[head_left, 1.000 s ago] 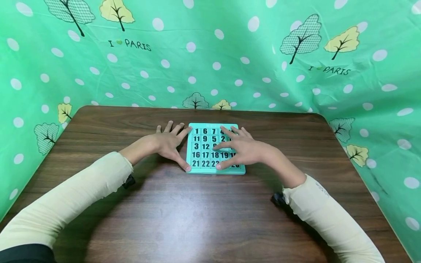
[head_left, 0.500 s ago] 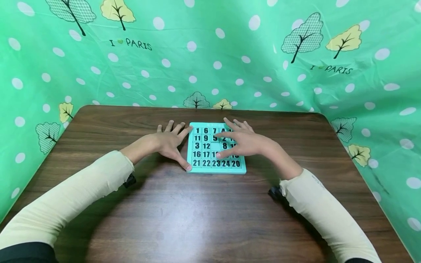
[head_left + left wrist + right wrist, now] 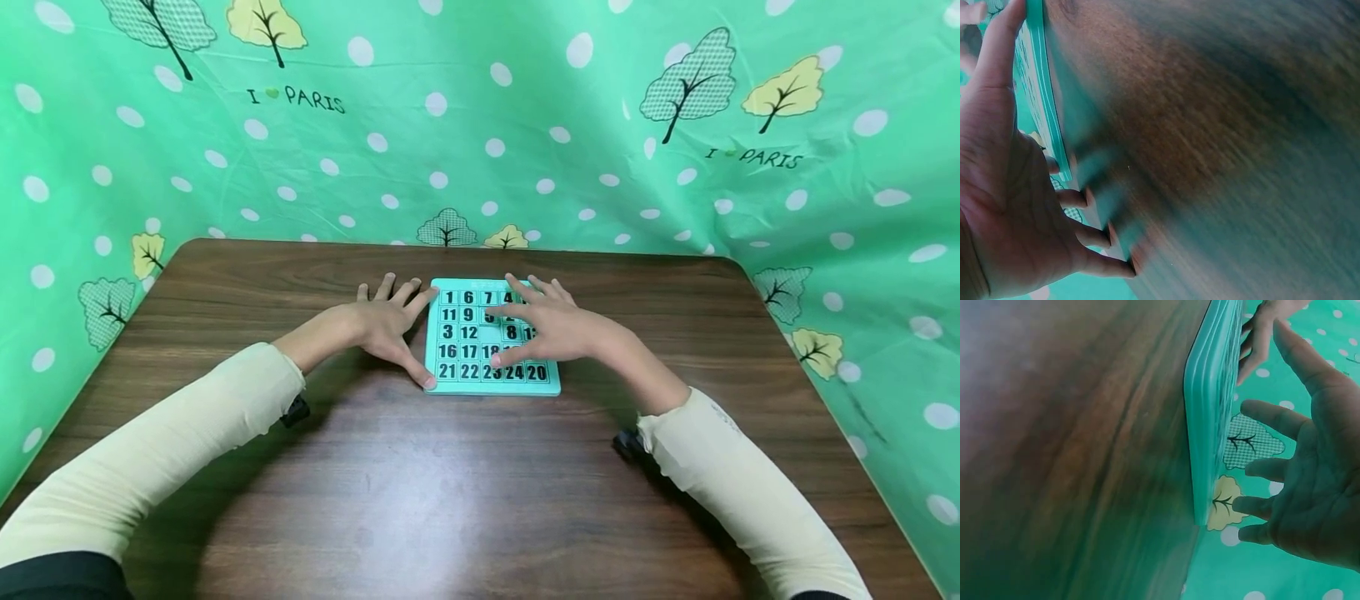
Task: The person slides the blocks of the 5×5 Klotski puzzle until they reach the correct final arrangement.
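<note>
A turquoise number slide puzzle (image 3: 457,388) lies flat on the table, with black numbers on its tiles. In its third row a gap (image 3: 490,332) shows between the 12 and the 8. My left hand (image 3: 382,325) rests at the puzzle's left side, fingers spread, thumb at the near corner and index finger at the far corner. Over the right half spreads my right hand (image 3: 562,327), its index fingertip at the 5 tile; the right wrist view does not settle whether it touches. That hand hides several tiles on the right. The puzzle's edge (image 3: 1200,425) shows in the right wrist view.
A dark wood-grain table (image 3: 337,500) carries the puzzle near its far edge. Behind and beside it hangs a green dotted cloth (image 3: 465,75) with printed trees. Pale sleeves (image 3: 172,442) cover both forearms, and a black device (image 3: 630,446) sits under the right wrist.
The 8 tile has slid one place right, leaving the gap in the third row's middle. My right index finger has moved away from me, to the 5 tile. The left hand stays put.
</note>
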Demonstrator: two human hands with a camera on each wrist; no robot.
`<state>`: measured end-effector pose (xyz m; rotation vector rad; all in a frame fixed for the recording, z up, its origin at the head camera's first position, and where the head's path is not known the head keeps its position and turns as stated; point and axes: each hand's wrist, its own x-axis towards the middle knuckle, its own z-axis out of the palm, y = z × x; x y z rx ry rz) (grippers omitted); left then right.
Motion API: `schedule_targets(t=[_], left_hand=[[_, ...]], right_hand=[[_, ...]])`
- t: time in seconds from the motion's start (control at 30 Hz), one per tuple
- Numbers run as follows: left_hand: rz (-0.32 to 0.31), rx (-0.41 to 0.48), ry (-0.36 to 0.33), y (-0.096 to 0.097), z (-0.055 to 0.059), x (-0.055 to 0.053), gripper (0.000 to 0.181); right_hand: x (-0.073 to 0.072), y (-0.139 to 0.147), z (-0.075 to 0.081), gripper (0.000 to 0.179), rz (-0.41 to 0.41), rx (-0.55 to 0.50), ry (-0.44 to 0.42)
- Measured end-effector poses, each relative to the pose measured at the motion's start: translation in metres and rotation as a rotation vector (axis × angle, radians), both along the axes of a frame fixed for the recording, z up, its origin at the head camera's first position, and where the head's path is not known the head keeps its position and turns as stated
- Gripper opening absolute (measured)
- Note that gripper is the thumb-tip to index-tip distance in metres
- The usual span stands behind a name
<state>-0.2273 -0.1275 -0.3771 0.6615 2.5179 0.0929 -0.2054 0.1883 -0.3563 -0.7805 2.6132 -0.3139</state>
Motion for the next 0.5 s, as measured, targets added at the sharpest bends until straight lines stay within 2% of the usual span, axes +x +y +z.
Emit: schedule_targets(t=[0.17, 0.37, 0.5], left_hand=[[-0.002, -0.002, -0.002, 0.000, 0.000, 0.001, 0.162], [-0.001, 0.001, -0.002, 0.001, -0.001, -0.001, 0.163], [0.002, 0.000, -0.007, -0.001, 0.000, -0.002, 0.164]], right_hand=[[-0.005, -0.004, -0.002, 0.090, -0.014, 0.034, -0.029], [0.008, -0.001, 0.002, 0.088, 0.018, 0.041, -0.052], [0.010, 0.009, 0.004, 0.094, -0.016, 0.036, -0.023]])
